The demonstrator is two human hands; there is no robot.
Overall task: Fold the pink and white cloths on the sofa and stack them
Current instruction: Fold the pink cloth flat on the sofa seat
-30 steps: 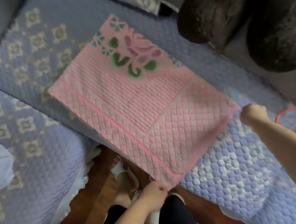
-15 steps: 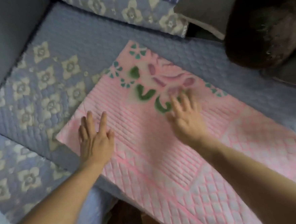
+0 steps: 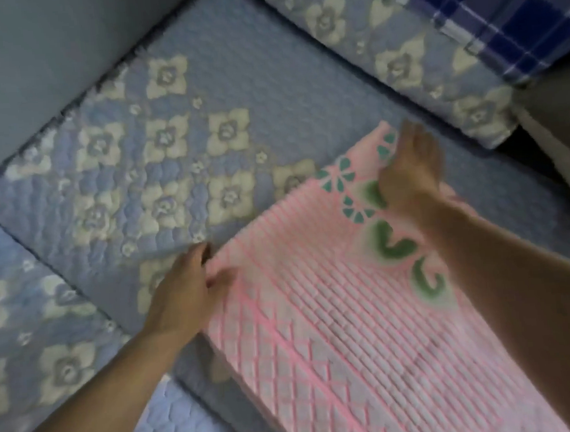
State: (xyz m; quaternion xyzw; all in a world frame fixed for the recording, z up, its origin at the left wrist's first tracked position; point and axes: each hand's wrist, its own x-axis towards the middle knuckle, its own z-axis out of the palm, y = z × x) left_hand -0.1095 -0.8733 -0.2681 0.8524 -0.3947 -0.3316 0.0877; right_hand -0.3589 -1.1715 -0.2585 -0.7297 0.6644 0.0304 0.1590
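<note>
A pink cloth (image 3: 352, 329) with a ribbed and diamond weave and a green and pink flower print lies flat on the blue quilted sofa seat (image 3: 234, 84). My left hand (image 3: 184, 293) is at the cloth's near-left corner, thumb on top and fingers curled at the edge, pinching it. At the far-left corner by the teal flower marks, my right hand (image 3: 408, 170) has its fingers closed over the edge, which is slightly raised there. The picture is blurred. No white cloth is in view.
A flower-patterned back cushion (image 3: 383, 50) runs along the far side, with a blue plaid fabric (image 3: 505, 8) above it. A grey armrest (image 3: 30, 65) borders the seat on the left. A second quilted seat section (image 3: 32, 334) lies at the near left.
Both hands left the middle of the pink cloth, where they lay flat, and went to its left edge. They now hold its two left corners. The view shifted right and closer.
</note>
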